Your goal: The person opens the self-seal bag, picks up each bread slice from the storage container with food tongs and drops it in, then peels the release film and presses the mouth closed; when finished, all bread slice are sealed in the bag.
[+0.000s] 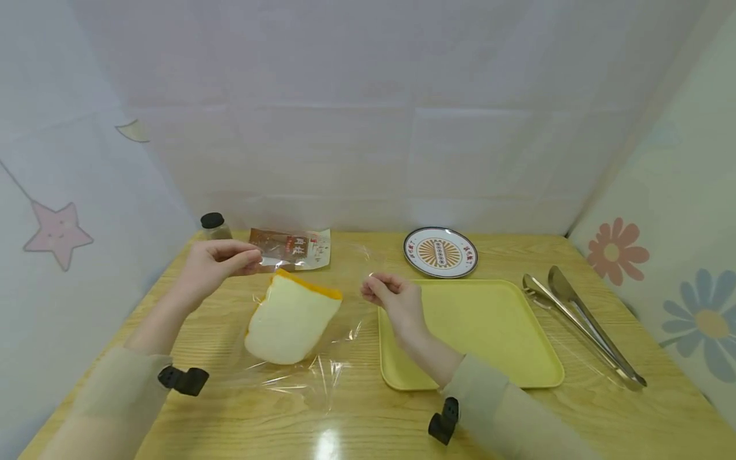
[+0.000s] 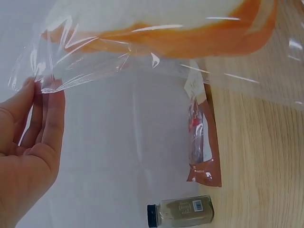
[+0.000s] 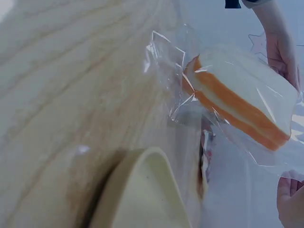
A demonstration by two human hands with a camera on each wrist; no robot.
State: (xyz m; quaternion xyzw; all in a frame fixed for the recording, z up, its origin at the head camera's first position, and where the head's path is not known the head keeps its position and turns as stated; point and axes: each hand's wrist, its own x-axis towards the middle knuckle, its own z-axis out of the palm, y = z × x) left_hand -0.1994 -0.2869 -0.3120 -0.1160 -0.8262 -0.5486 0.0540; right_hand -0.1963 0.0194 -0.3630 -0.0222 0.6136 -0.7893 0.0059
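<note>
Two bare hands hold up a clear plastic bag (image 1: 330, 370) above the left half of a wooden desk (image 1: 247, 428). The left hand (image 1: 213, 267) pinches the bag's upper left edge between thumb and fingers; the right hand (image 1: 398, 303) pinches its right edge. Inside, white bread (image 1: 292, 322) with orange crust sits tilted. Behind it, near the desk's far edge, lies a brown packet (image 1: 287, 249), with a black-capped jar (image 1: 214, 225) at the far left corner. A round plate (image 1: 440, 253) lies by the far edge, behind a yellow tray (image 1: 477, 335); metal tongs (image 1: 586, 329) lie towards the right edge
</note>
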